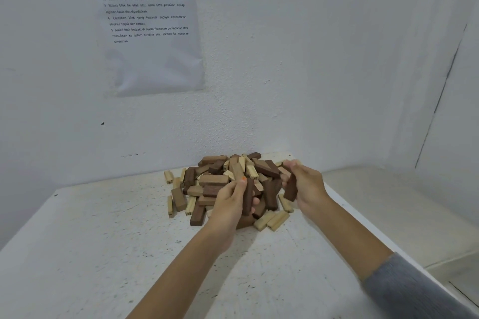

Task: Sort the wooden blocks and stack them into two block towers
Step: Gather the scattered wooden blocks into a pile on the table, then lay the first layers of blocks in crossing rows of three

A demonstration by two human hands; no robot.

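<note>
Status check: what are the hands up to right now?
Left hand grips dark block. Right hand grips second dark block. Pile unsorted, no towers yet.

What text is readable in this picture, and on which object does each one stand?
The sheet on the wall has five numbered Malay lines, each opening:
"1 Kumpulkan blok yang berselerak ke kawasan penindanan"
"2 Pilih blok lapisan asas"
"3 Susun blok ke atas satu demi satu"
"4 Laraskan blok yang tersasar"
"5 Ambil blok berbaki"
Its heading: too blurred to read.
One light block: "28"
Numbers on other blocks: too small to read.
</note>
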